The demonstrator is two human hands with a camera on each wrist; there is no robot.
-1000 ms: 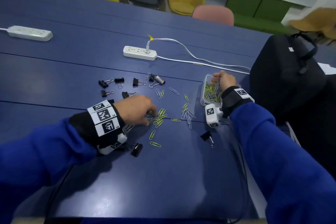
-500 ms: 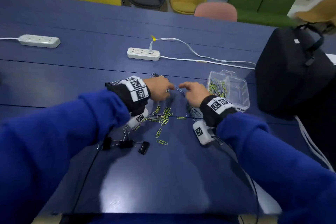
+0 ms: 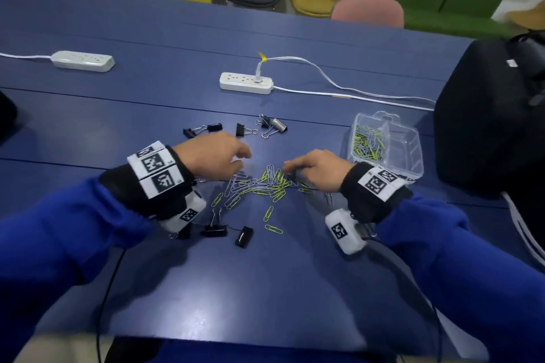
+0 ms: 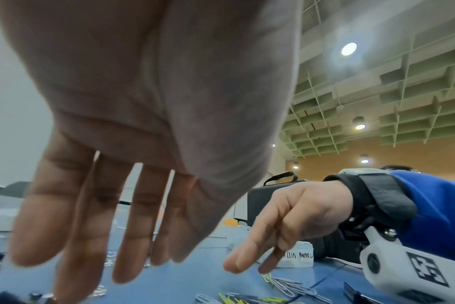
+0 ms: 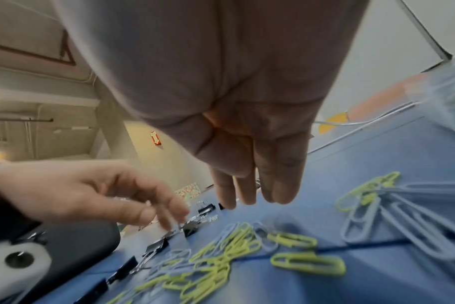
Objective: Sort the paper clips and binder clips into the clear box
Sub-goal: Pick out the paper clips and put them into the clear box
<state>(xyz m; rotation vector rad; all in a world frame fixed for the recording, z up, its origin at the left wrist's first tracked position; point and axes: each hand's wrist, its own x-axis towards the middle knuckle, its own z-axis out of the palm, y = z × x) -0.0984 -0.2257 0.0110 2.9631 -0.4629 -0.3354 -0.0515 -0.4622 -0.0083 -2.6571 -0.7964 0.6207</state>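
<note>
Left hand: left hand point(image 3: 213, 156) hovers palm down over the pile's left edge, fingers straight and spread, holding nothing.
Right hand: right hand point(image 3: 317, 168) opposite it, fingers extended, tips at the pile, holding nothing.
Paper clips: paper clips point(image 3: 259, 186) heaped between both hands on the blue table point(image 3: 265, 289).
Binder clips: binder clips point(image 3: 241, 130) scattered beyond the left hand; others near the left wrist.
Clear box: clear box point(image 3: 410, 162) just beyond the right wrist, paper clips in its left compartment.
</note>
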